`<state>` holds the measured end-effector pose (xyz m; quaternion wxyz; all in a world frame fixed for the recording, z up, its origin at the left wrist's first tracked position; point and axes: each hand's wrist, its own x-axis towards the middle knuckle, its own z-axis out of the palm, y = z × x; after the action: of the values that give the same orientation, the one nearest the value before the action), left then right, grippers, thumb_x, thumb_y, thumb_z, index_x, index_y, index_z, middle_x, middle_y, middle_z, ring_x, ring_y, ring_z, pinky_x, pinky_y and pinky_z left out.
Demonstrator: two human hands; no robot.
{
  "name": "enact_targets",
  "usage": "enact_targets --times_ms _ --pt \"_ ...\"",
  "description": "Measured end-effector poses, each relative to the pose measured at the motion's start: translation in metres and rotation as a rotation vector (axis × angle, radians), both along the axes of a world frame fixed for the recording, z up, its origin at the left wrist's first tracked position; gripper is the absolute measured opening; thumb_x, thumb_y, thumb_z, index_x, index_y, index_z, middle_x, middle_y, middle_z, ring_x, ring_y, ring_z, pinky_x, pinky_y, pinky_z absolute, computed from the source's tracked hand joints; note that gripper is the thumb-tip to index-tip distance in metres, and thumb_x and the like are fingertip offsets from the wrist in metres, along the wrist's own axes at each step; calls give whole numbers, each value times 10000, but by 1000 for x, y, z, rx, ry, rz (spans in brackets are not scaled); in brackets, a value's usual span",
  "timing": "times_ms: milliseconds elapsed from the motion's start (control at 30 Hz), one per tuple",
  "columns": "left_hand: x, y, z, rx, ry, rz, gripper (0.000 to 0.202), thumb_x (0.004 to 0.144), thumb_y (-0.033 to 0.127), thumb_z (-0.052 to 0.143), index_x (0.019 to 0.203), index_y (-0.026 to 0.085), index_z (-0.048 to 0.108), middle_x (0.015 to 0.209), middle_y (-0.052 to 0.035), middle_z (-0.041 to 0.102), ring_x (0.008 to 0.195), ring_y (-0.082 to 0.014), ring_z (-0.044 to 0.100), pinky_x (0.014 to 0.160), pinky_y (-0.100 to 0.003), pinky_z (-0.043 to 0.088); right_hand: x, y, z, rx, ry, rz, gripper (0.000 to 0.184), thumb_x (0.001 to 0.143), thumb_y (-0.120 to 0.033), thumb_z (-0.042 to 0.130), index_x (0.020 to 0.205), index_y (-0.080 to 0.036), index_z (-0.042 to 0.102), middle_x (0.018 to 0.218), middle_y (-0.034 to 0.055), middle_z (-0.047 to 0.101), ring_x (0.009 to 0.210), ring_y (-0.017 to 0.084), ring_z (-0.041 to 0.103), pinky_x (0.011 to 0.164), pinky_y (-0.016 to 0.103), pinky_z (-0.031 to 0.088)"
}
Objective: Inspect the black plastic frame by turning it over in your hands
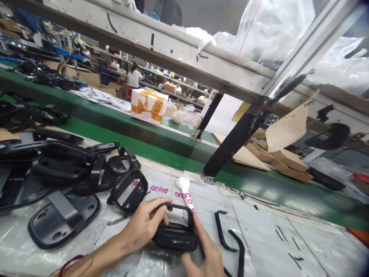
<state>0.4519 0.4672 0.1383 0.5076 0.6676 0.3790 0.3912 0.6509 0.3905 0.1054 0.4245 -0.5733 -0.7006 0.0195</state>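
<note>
left hand (145,225) gripped the black plastic part (175,235) from its left side, thumb over the loop handle (175,207) on top, fingers curled round the body. right hand (208,252) closed on the same part from the right/front, index up against the handle's right post. so both hands were holding it, neither open. part sat low center of view, just above the plastic-covered table (288,246), couldn't tell if it rested on the sheet or was lifted a bit.

step in hand, as i'd judge it: fitting or checking the handle on the body, w/ hands bracing both ends. next move prob called for steady pressure at both posts at once so the loop seats even, and keeping the body from sliding on the slick sheet.

around it: a white tube (186,192) w/ pink print lay just beyond the part, nearly touching the handle. two loose curved black strips (230,240) lay to the right, near the right hand. a similar framed part (128,190) sat just left of the left hand, and a pile of black plates (57,173) spread further left. green conveyor belt (161,150) ran behind the table, w/ a taped box (149,104) beyond it.
</note>
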Motion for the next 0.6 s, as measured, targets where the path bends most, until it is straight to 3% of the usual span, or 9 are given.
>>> enact_targets --times_ms 33,100,167,233,300,367,467,533,600 --pt "-1 0 1 43 57 15 363 930 343 424 1120 126 643 682 -31 706 686 -184 623 707 -299 478 8 0 6 -90 -9 134 611 772 -146 498 1381 -140 455 1261 91 626 1115 247 629 910 330 555" --pt "-1 0 3 135 126 -15 325 917 307 448 1088 139 667 699 -26 717 705 -178 633 704 -282 487 20 2 23 -161 7 232 559 803 -156 506 1359 -200 480 1305 70 599 1121 225 626 896 319 563" --pt "-1 0 4 248 141 -61 293 905 267 473 1086 155 674 758 -21 734 798 -171 655 785 -263 495 22 7 41 -129 -28 184 399 878 -186 530 1274 -226 543 1210 66 660 1034 205 670 852 299 581" --pt "-1 0 4 339 130 -67 287 899 244 484 1099 167 675 763 -12 735 830 -163 661 830 -249 495 16 15 57 -96 -224 162 252 901 -185 555 1149 -207 596 1050 70 708 917 206 693 783 291 581" --pt "-1 1 2 346 116 -75 294 905 252 478 1116 191 673 728 -1 726 765 -156 663 783 -240 511 7 23 66 -81 -440 175 147 897 -150 558 1028 -183 615 909 68 709 801 216 693 669 285 556" --pt "-1 0 -1 299 121 -82 284 910 287 490 1112 223 679 792 -10 733 796 -168 668 811 -257 513 0 28 70 -39 -540 157 83 885 -142 564 943 -183 608 769 40 685 646 216 671 536 281 498" --pt "1 -6 -4 151 25 -43 351 890 368 561 1221 259 607 1132 -53 684 1086 -228 609 1012 -339 426 -4 30 63 74 -528 123 110 895 -144 498 836 -196 575 671 20 639 544 217 634 473 291 441" --pt "4 -14 -5 -37 -202 -31 543 849 450 607 1344 267 478 1335 -81 560 1262 -282 485 1095 -408 341 -9 26 54 208 -465 64 152 917 -115 421 886 -172 559 689 42 643 577 211 649 499 289 447" --pt "6 -25 -5 -235 -465 -87 813 765 532 663 1446 276 299 1410 -104 480 1316 -340 419 1091 -470 341 -17 17 45 377 -344 -22 146 921 -104 439 1023 -121 541 744 74 669 635 198 673 544 274 469"
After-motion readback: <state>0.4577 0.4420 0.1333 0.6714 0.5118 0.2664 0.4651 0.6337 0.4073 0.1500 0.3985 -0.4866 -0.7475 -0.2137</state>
